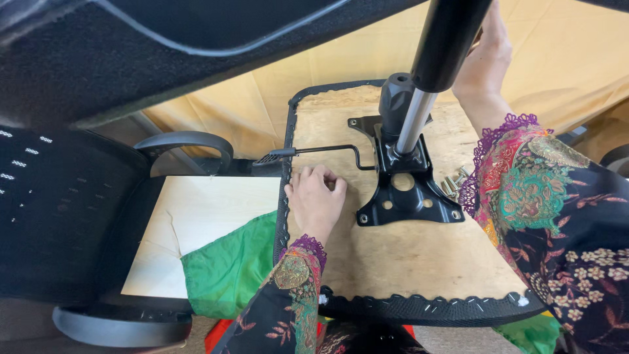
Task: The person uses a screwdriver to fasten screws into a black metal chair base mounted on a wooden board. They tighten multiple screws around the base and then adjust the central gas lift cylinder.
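Note:
An upturned office chair seat shows its bare chipboard underside edged in black fabric. A black metal mechanism plate sits on it, with a gas-lift cylinder rising from its hub and a thin lever running left. My left hand rests on the board just left of the plate, fingers curled, beside the lever. My right hand is raised behind the cylinder's black upper part, partly hidden; its grip cannot be made out. Several silver bolts lie right of the plate.
A black mesh chair back with an armrest lies at left. A second armrest is at the bottom left. Green cloth lies on a pale board. A tan sheet covers the background. A dark padded part hangs overhead.

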